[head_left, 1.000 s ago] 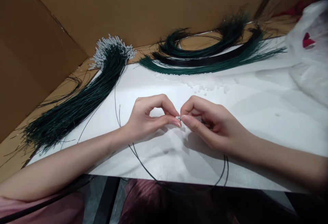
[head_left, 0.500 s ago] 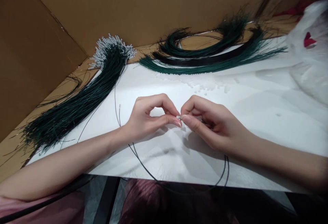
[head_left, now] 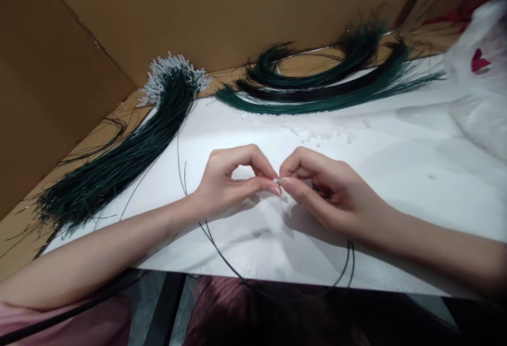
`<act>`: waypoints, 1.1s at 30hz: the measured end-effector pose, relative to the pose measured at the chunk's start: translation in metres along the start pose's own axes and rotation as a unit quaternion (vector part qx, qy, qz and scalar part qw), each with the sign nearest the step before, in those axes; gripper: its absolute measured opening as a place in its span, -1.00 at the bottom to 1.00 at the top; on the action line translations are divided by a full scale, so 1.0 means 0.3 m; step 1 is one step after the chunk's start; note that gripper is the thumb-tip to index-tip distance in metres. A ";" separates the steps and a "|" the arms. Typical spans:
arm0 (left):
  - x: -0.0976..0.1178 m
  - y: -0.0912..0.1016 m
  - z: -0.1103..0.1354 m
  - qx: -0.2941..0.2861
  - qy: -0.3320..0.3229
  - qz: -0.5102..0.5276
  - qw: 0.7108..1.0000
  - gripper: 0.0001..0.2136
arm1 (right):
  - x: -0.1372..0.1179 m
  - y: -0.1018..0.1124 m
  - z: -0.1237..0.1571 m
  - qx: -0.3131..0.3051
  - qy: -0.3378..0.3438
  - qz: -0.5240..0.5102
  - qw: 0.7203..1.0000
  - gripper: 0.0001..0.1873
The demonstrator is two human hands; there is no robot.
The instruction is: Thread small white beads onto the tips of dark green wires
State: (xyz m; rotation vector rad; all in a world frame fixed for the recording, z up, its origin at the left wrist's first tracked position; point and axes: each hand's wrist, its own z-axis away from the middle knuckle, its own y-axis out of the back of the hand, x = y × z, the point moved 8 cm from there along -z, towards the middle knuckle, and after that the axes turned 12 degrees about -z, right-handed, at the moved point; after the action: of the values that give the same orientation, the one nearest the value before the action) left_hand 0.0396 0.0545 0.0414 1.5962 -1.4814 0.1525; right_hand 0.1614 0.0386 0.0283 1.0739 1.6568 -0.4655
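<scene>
Nothing has moved since the earlier frames. Left hand [head_left: 225, 182] and right hand [head_left: 325, 193] meet over the white sheet [head_left: 396, 177]. Left fingers are pinched tight on a bead [head_left: 276, 181], right fingers on the wire [head_left: 220, 251]. Judged step: capping the wire end, which needs steady alignment.

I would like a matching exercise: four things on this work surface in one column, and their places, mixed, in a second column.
Things
1. white-tipped wire bundle
2. curved wire bundle
3. plastic bag
4. small white cap

Places
a. at the far right edge
b. pinched between the left hand and the right hand
c. on the left, lying diagonally
d. at the back, near the cardboard wall

Pairs: 1-c, 2-d, 3-a, 4-b
</scene>
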 end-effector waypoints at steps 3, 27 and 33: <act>-0.001 -0.001 0.000 -0.002 0.006 0.001 1.000 -0.83 | 0.003 -0.001 0.000 -0.002 -0.004 0.003 1.000 -0.88; 0.005 -0.004 -0.006 -0.007 0.000 -0.052 0.999 -0.80 | 0.003 0.004 -0.003 0.004 -0.012 0.021 1.000 -0.87; 0.017 -0.003 -0.008 -0.006 -0.021 -0.069 0.997 -0.82 | 0.001 0.003 -0.002 0.007 -0.018 0.010 1.000 -0.87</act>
State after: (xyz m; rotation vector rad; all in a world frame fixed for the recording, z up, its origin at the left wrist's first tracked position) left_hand 0.0429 0.0522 0.0456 1.6954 -1.3956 0.0326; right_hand 0.1617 0.0395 0.0282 1.0848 1.6117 -0.4823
